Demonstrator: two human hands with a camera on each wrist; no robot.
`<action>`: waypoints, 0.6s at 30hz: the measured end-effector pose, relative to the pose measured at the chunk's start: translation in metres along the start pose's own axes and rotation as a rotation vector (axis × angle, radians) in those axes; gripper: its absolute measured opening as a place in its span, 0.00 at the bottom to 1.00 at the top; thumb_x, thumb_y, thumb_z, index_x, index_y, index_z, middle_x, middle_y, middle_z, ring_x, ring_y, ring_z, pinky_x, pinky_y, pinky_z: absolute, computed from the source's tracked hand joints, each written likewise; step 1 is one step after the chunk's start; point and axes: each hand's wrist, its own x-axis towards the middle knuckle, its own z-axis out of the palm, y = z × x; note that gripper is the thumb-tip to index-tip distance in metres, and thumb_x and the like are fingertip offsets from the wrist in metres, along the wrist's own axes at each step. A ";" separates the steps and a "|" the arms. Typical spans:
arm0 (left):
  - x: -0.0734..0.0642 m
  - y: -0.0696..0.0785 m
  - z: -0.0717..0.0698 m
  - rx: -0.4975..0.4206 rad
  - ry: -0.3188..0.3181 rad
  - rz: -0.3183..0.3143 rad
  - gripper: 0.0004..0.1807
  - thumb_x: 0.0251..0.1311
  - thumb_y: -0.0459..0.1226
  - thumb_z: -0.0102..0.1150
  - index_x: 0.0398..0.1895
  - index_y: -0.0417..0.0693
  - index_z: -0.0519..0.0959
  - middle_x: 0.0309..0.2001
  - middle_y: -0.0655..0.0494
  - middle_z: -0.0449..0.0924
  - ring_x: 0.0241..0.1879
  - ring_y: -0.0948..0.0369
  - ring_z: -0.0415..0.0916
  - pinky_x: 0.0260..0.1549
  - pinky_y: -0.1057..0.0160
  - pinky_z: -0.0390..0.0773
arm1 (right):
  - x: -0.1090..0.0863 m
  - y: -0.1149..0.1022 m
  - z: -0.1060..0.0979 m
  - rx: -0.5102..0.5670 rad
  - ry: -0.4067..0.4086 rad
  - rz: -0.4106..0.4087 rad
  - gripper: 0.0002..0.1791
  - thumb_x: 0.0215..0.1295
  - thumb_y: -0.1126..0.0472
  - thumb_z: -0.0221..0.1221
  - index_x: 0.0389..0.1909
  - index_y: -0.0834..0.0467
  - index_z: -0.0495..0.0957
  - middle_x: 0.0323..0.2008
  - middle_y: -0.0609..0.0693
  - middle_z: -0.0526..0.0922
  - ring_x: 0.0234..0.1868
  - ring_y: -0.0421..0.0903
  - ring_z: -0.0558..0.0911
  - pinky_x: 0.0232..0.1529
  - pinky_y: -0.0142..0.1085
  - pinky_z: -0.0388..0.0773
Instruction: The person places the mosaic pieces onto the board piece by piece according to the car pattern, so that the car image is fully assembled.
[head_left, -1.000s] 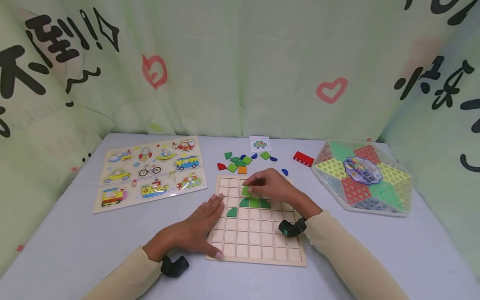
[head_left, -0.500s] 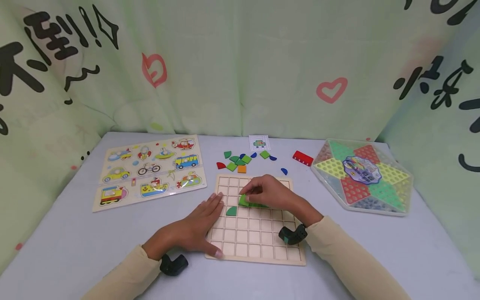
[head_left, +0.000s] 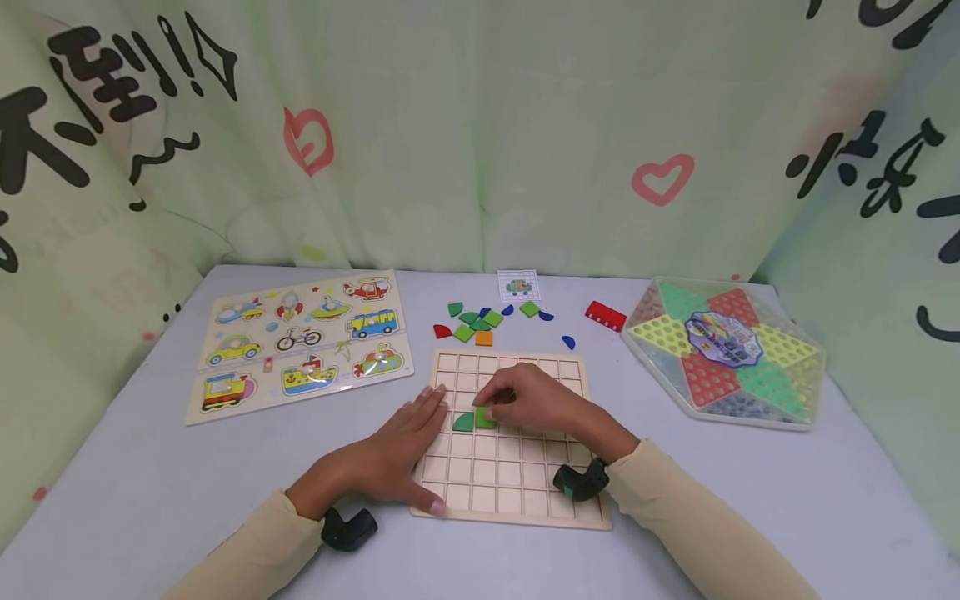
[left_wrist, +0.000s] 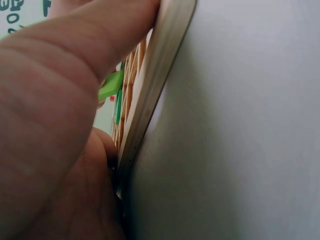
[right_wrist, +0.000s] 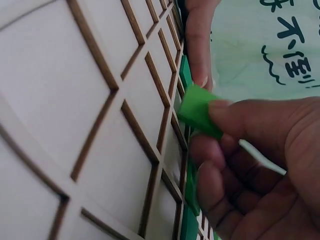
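Note:
My right hand [head_left: 536,402] pinches a light green square tile [head_left: 484,418] between thumb and fingers over the wooden grid board [head_left: 510,504]. In the right wrist view that square tile [right_wrist: 196,106] is tilted, its edge close to the grid. Just left of it, a dark green quarter-round tile [head_left: 463,422] lies in a cell. Other green pieces [right_wrist: 190,187] on the board show under my right hand in the right wrist view; in the head view the hand covers them. Fingers outstretched, my left hand [head_left: 393,450] rests along the board's left edge, thumb [left_wrist: 120,30] at its near corner.
Behind the board lie loose tiles, among them an orange square [head_left: 484,338] and a red quarter-round [head_left: 442,332]. A small pattern card [head_left: 518,286] is farther back. A vehicle puzzle board [head_left: 300,342] lies left; a red block [head_left: 606,317] and a hexagonal game box [head_left: 723,354] are right.
My right hand has brought the light green square tile toward me and slightly left, from above the row of green pieces to beside the quarter-round tile. My left hand stays put.

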 end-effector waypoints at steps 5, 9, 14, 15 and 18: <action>0.001 -0.001 0.001 -0.002 0.003 -0.002 0.70 0.40 0.67 0.69 0.78 0.44 0.40 0.78 0.56 0.26 0.74 0.59 0.20 0.70 0.52 0.35 | -0.001 -0.004 0.004 -0.031 0.025 0.051 0.07 0.60 0.68 0.65 0.37 0.54 0.87 0.30 0.40 0.83 0.34 0.42 0.77 0.37 0.36 0.77; 0.002 -0.001 0.002 -0.004 0.003 -0.003 0.70 0.40 0.67 0.69 0.78 0.45 0.40 0.78 0.56 0.26 0.74 0.59 0.20 0.70 0.52 0.35 | -0.003 -0.007 0.009 -0.065 0.040 0.062 0.07 0.60 0.68 0.66 0.36 0.55 0.87 0.32 0.40 0.82 0.36 0.40 0.77 0.38 0.35 0.77; 0.001 -0.001 0.002 0.002 -0.003 -0.009 0.70 0.40 0.67 0.69 0.78 0.45 0.40 0.78 0.56 0.25 0.74 0.59 0.20 0.70 0.52 0.35 | -0.005 -0.007 0.012 -0.083 0.056 0.042 0.06 0.60 0.68 0.66 0.36 0.55 0.87 0.33 0.41 0.80 0.37 0.39 0.77 0.39 0.34 0.77; 0.001 -0.001 0.001 0.005 -0.003 -0.010 0.70 0.40 0.67 0.69 0.78 0.45 0.40 0.78 0.56 0.25 0.74 0.59 0.20 0.70 0.52 0.35 | -0.005 -0.007 0.012 -0.089 0.057 0.031 0.06 0.60 0.68 0.66 0.36 0.55 0.87 0.32 0.41 0.80 0.37 0.39 0.77 0.38 0.34 0.77; 0.002 -0.001 0.001 0.012 -0.002 -0.011 0.70 0.40 0.67 0.69 0.78 0.45 0.40 0.78 0.56 0.25 0.74 0.59 0.20 0.70 0.52 0.35 | -0.005 -0.006 0.012 -0.106 0.059 0.000 0.06 0.59 0.69 0.66 0.34 0.56 0.87 0.31 0.41 0.79 0.36 0.38 0.77 0.37 0.33 0.76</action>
